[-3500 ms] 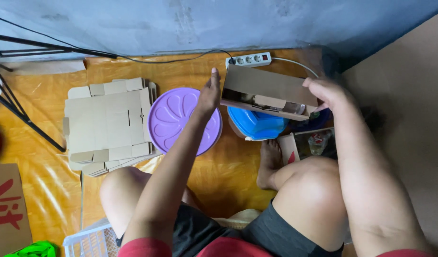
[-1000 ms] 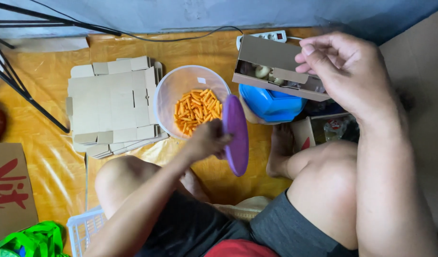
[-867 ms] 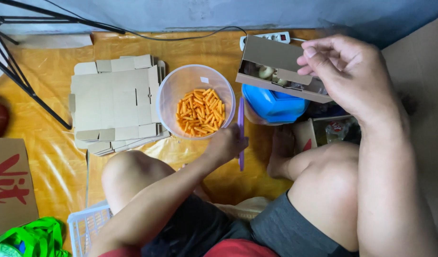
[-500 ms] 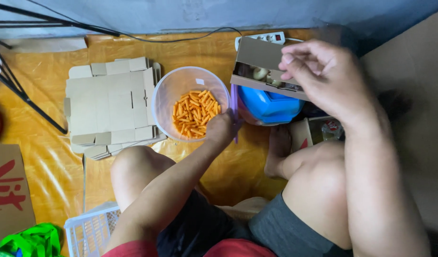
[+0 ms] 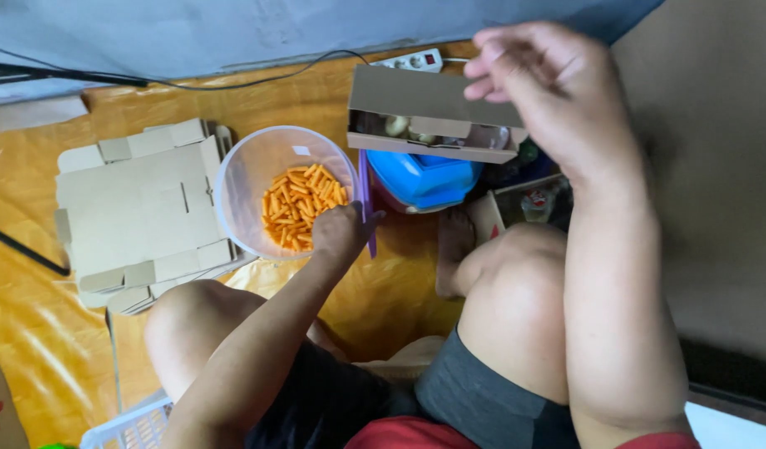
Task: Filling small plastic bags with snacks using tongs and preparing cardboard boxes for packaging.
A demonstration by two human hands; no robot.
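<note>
1. Head view, looking straight down at crossed bare legs on a floor covered by a yellow plastic sheet (image 5: 350, 308).
2. Left hand (image 5: 343, 233) at the near rim of a clear round tub (image 5: 242, 179), fingers closed around a purple lid (image 5: 367, 204) held on edge, just beside the tub's right side.
3. Inside the tub, a heap of orange snack sticks (image 5: 301, 204), piled toward the right half.
4. Right hand (image 5: 553, 96) raised above the far right part of the sheet, fingers pinched on the top flap of a small brown cardboard box (image 5: 429, 116); box held in the air, open side facing the camera, with pale round items dimly visible inside, too blurred to name.
5. Directly under the held box, a blue plastic container (image 5: 425, 179) standing on the sheet.
6. Left of the tub, touching its side, a stack of flattened cardboard box blanks (image 5: 138, 208).
7. At the far edge of the sheet, along a grey wall, a white power strip (image 5: 412, 60) with a black cable running left.
8. In the near left corner, the edge of a white plastic basket (image 5: 129, 424).
</note>
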